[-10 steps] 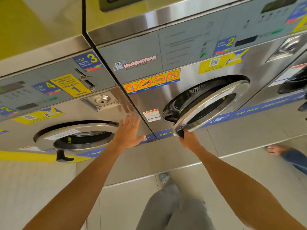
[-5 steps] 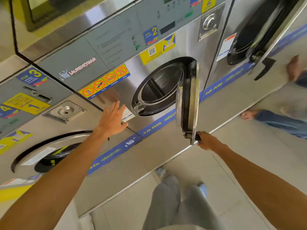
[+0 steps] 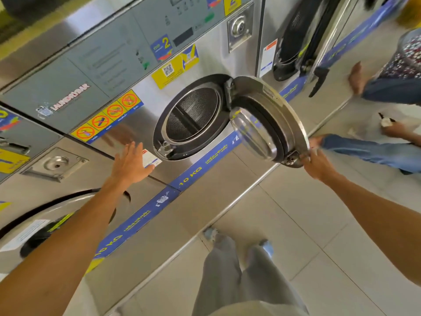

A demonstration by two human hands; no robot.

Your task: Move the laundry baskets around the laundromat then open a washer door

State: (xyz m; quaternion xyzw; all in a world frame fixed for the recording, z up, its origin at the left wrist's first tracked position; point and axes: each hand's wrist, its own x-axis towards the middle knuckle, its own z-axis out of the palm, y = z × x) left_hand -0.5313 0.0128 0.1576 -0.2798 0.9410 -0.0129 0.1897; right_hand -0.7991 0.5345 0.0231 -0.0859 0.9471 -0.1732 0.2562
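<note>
The middle steel washer has its round door (image 3: 268, 124) swung wide to the right on its hinge. Its glass bowl faces me, and the perforated drum (image 3: 193, 115) behind it is bare. My right hand (image 3: 316, 164) grips the handle at the door's lower rim. My left hand (image 3: 131, 165) rests flat, fingers spread, on the washer's front panel to the left of the opening. A laundry basket (image 3: 407, 49) with patterned cloth shows at the far right edge, partly cut off.
The washer on the left (image 3: 54, 215) has its door shut. Further right, another washer (image 3: 296, 37) stands with its door open. Another person's legs in jeans (image 3: 373, 149) and bare feet are close by on the right. My own legs (image 3: 237, 274) stand on the tiled floor.
My right hand has pulled the door from slightly ajar to fully open, swinging it rightward. My left hand has stayed pressed on the panel. The view has shifted left, bringing the person on the right closer.
</note>
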